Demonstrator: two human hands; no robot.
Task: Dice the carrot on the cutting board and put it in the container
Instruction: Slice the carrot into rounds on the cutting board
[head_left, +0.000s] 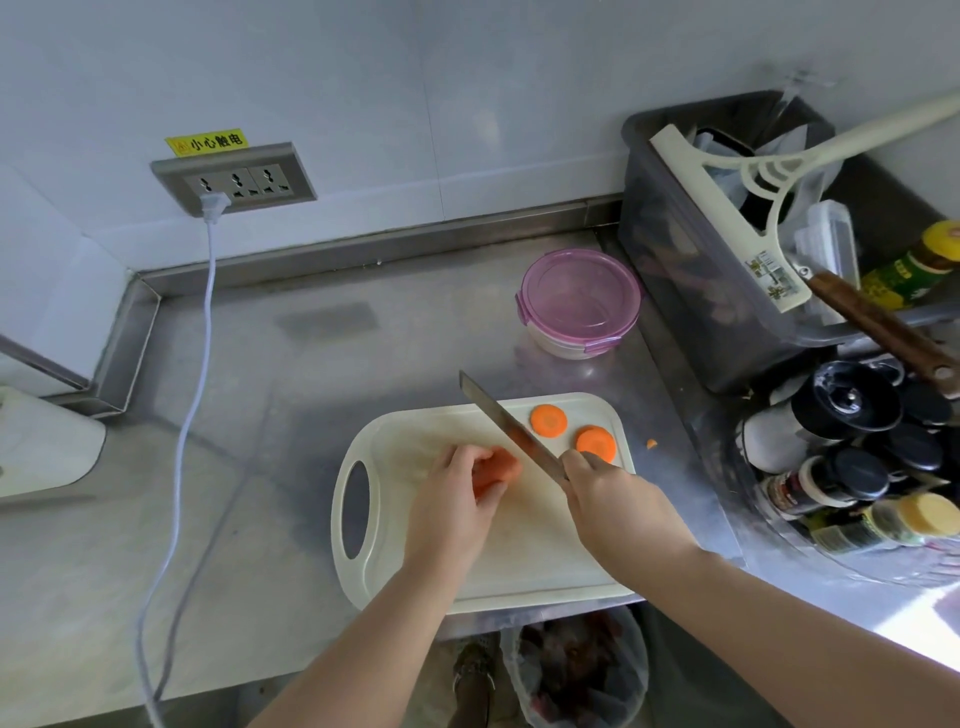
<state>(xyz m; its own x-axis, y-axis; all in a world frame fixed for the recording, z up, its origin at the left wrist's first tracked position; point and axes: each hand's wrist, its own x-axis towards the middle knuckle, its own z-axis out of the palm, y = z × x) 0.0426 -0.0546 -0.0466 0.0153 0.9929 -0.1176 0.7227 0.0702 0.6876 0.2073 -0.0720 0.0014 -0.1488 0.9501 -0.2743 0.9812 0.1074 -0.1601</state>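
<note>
My left hand (457, 499) is curled over the carrot (496, 470) w/ fingers bent, pinning it to the cutting board (519, 561) so it can't roll & my fingertips stay back from the blade. Right hand (608, 493) is wrapped round the handle of the knife (511, 431). The blade points up & away to the far left, w/ its edge just beside the carrot's cut end, lined up for the next slice I reckon. Two round slices (548, 420) (596, 442) lie at the board's far right corner, clear of the cutting spot so they don't get in the way. They're rounds only, not dice yet, so most of the job is ahead. A tiny orange bit (651, 444) sits on the table (260, 467) just off the board's right edge. The container (580, 301) stands beyond the board, near but apart, in easy reach. Its purple lid looks to be on, so that'll need popping off before anything goes in. The board sits at the table's front edge, handle hole to my left, away from the knife side.
</note>
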